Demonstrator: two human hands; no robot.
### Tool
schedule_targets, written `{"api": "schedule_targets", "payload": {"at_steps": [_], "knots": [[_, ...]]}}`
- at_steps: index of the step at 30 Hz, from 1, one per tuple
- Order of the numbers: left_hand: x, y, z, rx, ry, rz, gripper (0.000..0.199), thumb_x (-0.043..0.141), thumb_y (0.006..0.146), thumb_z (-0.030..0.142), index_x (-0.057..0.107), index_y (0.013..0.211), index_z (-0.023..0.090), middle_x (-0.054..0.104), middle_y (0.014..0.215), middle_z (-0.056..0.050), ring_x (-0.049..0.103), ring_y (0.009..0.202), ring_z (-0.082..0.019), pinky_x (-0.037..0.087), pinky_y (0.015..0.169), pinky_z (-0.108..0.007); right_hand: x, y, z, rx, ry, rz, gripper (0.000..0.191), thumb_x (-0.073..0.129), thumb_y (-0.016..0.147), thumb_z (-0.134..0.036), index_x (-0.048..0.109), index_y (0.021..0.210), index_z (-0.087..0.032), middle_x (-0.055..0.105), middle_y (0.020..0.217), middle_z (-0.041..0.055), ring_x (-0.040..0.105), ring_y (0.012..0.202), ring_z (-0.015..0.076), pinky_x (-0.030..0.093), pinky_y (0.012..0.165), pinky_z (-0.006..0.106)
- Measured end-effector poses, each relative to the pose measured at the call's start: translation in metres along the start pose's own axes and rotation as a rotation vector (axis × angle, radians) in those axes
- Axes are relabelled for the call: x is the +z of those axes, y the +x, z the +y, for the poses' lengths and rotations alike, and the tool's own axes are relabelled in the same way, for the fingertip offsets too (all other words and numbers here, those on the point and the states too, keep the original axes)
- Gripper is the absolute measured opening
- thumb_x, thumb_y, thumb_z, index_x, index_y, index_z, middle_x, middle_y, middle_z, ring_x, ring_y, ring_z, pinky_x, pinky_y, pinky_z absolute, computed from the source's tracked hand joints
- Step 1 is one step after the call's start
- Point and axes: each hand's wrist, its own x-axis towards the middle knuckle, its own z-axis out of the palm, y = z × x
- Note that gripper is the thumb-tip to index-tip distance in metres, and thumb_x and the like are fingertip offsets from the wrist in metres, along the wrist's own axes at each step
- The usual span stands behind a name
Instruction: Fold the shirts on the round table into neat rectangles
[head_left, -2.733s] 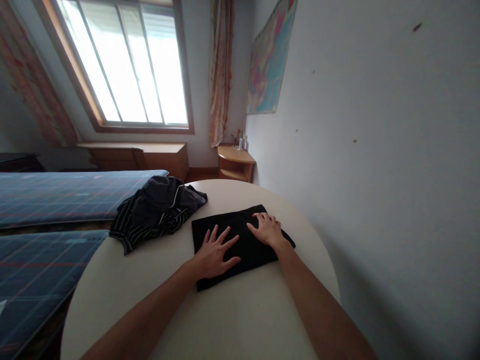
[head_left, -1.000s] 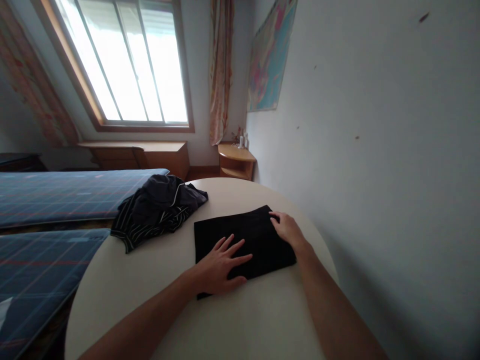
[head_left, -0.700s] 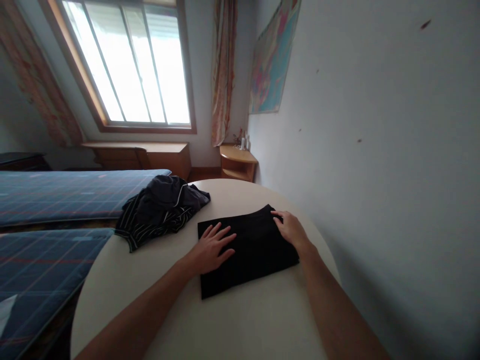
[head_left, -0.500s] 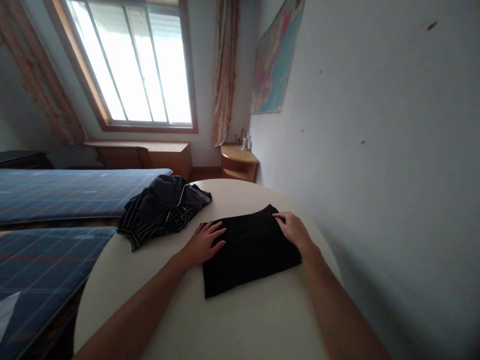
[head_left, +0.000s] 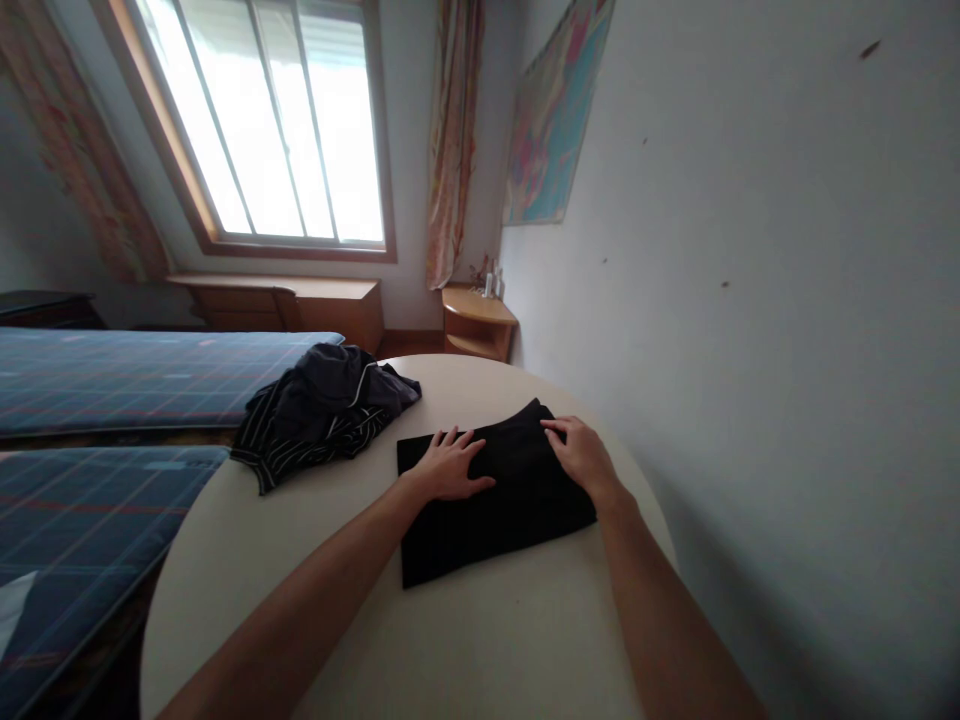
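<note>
Folded black shorts [head_left: 495, 530] lie flat on a round cream table [head_left: 480, 650], with one pointed corner at the far edge. My left hand [head_left: 450, 468] rests palm down on their left half, fingers spread. At the right end, my right hand [head_left: 581, 455] lies over the edge of the cloth, fingertips touching its far right corner. Its thumb and fingers are a little apart, and no cloth shows pinched between them. To the left, a crumpled heap of dark clothes [head_left: 322, 395], partly white-striped, sits on the table, apart from both hands.
Two beds with blue plaid mattresses [head_left: 97, 500] stand to the left of the table. A white wall [head_left: 750, 400] runs close along the right. Behind are a wooden corner shelf [head_left: 480, 308], a low wooden desk [head_left: 337, 292] and a bright window [head_left: 270, 140].
My left hand has slid right, from the left edge of the shorts onto their middle. The fingers of my right hand have parted slightly at the far right corner.
</note>
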Motion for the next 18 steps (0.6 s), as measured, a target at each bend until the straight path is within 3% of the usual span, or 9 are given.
{"api": "schedule_targets", "payload": {"at_steps": [3, 7, 15, 18], "knots": [[0.002, 0.013, 0.006, 0.002, -0.004, -0.047, 0.095, 0.046, 0.082, 0.082, 0.034, 0.155, 0.023, 0.024, 0.164, -0.013, 0.015, 0.149, -0.046, 0.007, 0.117, -0.068, 0.000, 0.000, 0.002, 0.006, -0.006, -0.007, 0.029, 0.055, 0.094, -0.021, 0.075, 0.115, -0.022, 0.069, 0.122, 0.0082, 0.065, 0.111, 0.0197, 0.046, 0.102, 0.029], [0.006, 0.014, 0.013, -0.006, 0.018, -0.035, 0.105, 0.044, 0.077, 0.089, 0.030, 0.157, 0.022, 0.021, 0.165, -0.016, 0.009, 0.150, -0.047, 0.004, 0.117, -0.067, 0.001, -0.001, 0.004, 0.009, -0.009, -0.012, 0.029, 0.055, 0.094, -0.022, 0.074, 0.116, -0.023, 0.069, 0.122, 0.0081, 0.065, 0.111, 0.0200, 0.046, 0.102, 0.029], [0.014, -0.025, 0.047, 0.173, -0.026, -0.037, 0.112, 0.044, 0.072, 0.093, 0.025, 0.159, 0.026, 0.013, 0.166, -0.016, 0.003, 0.150, -0.047, 0.009, 0.117, -0.066, 0.006, 0.001, 0.010, 0.025, -0.017, -0.028, 0.028, 0.056, 0.094, -0.021, 0.075, 0.115, -0.020, 0.070, 0.120, 0.0086, 0.065, 0.109, 0.0202, 0.046, 0.100, 0.028], [0.014, -0.031, 0.053, 0.175, -0.037, -0.048, 0.109, 0.044, 0.073, 0.093, 0.026, 0.159, 0.028, 0.012, 0.167, -0.015, 0.004, 0.150, -0.048, 0.010, 0.117, -0.067, 0.006, 0.001, 0.011, 0.027, -0.021, -0.037, 0.028, 0.056, 0.094, -0.021, 0.074, 0.116, -0.021, 0.070, 0.122, 0.0083, 0.065, 0.111, 0.0202, 0.045, 0.102, 0.028]]}}
